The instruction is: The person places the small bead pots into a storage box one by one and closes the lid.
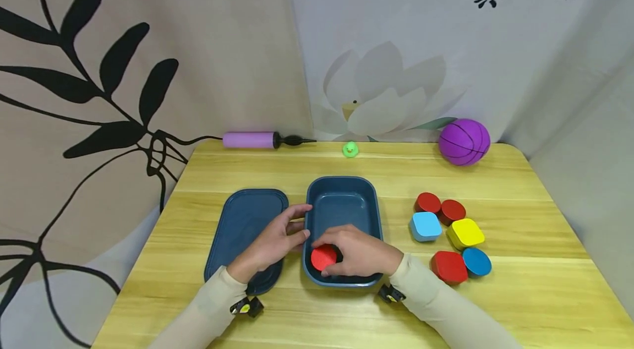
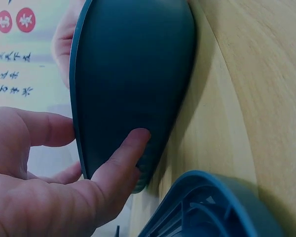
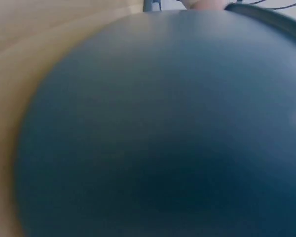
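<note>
In the head view a dark blue rectangular box [image 1: 343, 203] stands on the table. My left hand [image 1: 274, 239] holds its left wall; the left wrist view shows the thumb [image 2: 130, 145] against the outside and other fingers at the rim. Over the near part of the box, my right hand [image 1: 354, 252] pinches a red round block [image 1: 323, 257] between thumb and fingers. That block sits low inside the box, near its front left corner. The right wrist view is filled by the box's outer wall [image 3: 163, 108], hiding the right fingers.
A matching lid [image 1: 247, 222] lies left of the box. To the right are red round blocks [image 1: 428, 202], a light blue block [image 1: 425, 227], a yellow block [image 1: 465, 234], a red block [image 1: 449, 267] and a blue round one [image 1: 477, 262]. A purple pump [image 1: 250, 140], green duck [image 1: 350, 150] and purple ball [image 1: 464, 142] line the back.
</note>
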Demonstrator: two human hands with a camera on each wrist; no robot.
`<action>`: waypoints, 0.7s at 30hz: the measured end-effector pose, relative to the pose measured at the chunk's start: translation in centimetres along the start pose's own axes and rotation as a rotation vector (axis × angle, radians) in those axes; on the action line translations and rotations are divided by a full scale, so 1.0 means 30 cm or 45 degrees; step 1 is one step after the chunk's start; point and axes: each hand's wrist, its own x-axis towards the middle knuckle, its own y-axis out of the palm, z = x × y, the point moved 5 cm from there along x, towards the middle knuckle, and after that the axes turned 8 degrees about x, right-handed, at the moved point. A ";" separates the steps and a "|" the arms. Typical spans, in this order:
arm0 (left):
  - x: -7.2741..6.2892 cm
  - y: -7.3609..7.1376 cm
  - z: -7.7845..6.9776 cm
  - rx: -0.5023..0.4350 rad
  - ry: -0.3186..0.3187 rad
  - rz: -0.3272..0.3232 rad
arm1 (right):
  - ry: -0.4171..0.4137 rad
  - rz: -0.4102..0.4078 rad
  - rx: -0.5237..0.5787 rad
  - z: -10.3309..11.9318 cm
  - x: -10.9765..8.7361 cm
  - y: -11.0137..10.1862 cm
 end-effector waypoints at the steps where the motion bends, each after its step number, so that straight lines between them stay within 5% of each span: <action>1: 0.000 0.000 0.000 0.002 -0.001 -0.002 | 0.003 0.010 -0.003 0.000 0.002 0.005; 12: -0.004 -0.002 0.005 -0.012 0.001 0.003 | 0.012 0.048 0.020 0.008 0.001 0.015; 21: 0.002 0.001 0.003 -0.037 0.002 0.014 | -0.065 -0.078 0.194 0.015 -0.027 -0.056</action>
